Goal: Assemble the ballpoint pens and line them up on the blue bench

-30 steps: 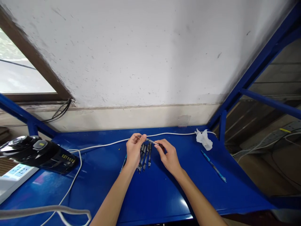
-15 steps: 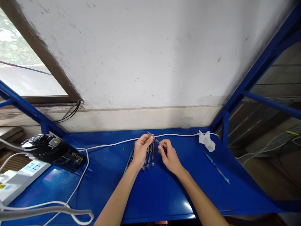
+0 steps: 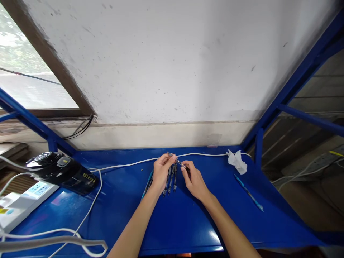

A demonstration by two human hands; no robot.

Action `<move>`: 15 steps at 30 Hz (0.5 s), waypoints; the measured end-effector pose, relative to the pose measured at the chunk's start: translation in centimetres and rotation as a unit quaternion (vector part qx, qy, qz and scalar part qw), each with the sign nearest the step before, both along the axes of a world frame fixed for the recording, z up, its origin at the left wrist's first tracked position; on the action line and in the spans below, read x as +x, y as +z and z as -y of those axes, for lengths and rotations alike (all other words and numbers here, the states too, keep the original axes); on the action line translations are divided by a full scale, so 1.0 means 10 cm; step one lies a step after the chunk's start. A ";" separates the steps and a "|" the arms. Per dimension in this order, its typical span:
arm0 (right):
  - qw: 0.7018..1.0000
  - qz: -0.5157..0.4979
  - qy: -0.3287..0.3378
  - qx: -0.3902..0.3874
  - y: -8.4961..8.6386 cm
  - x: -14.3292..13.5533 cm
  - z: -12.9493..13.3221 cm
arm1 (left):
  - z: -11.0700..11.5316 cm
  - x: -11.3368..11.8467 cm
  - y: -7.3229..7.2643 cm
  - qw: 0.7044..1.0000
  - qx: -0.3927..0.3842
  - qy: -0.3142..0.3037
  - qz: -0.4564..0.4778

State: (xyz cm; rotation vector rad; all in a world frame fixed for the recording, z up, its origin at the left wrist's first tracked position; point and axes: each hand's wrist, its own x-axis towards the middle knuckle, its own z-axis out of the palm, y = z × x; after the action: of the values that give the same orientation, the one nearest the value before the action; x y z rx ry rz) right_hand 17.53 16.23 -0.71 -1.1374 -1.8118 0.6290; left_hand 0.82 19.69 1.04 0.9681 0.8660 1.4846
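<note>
Over the blue tabletop (image 3: 185, 222), both my hands grip one slim pen (image 3: 180, 163) that slants between them. My left hand (image 3: 161, 172) pinches its upper left end between thumb and fingers, and the tip pokes out above. Closed around the lower right end is my right hand (image 3: 195, 179), which hides most of the dark barrel. A thin, pale, shiny length shows between the hands; whether the pen is in one piece I cannot tell. Below them several dark clear-barrelled pens (image 3: 171, 181) lie side by side, partly behind my left hand. A blue pen (image 3: 146, 186) lies left of that wrist.
At the right lies another blue pen (image 3: 248, 192), near a crumpled white tissue (image 3: 237, 162). A white cable (image 3: 129, 165) runs along the back. At the left are a black bottle (image 3: 70, 175) and a white power strip (image 3: 29, 200). Blue frame bars (image 3: 268, 114) border the table.
Between my hands the dark middle of the pen has given way to a thinner, paler length. My hands have hardly moved; the view has shifted slightly.
</note>
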 end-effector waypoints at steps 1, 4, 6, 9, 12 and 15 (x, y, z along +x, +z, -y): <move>1.000 0.006 0.005 0.008 0.02 0.00 0.00 | 0.00 0.00 0.00 1.000 0.001 0.001 0.000; 0.999 0.015 0.006 0.037 0.03 0.00 -0.01 | 0.01 -0.01 0.01 1.000 0.002 0.006 -0.001; 0.999 0.013 -0.008 0.043 0.01 0.01 -0.02 | 0.01 0.00 0.01 1.000 0.001 0.011 -0.005; 0.999 0.005 -0.019 0.030 -0.03 0.03 -0.03 | 0.02 0.03 0.02 1.000 -0.002 0.005 -0.011; 0.999 0.024 -0.020 0.013 -0.03 0.02 -0.01 | 0.03 0.04 0.03 1.000 -0.008 -0.003 -0.005; 0.999 0.047 -0.013 0.022 0.00 0.01 0.00 | 0.03 0.04 0.04 1.000 -0.016 -0.012 0.004</move>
State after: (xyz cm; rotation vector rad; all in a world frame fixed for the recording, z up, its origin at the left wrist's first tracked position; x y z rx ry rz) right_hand 17.62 16.20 -0.73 -1.1759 -1.8777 0.5275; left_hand 1.23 19.38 1.44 0.9441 0.8670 1.4489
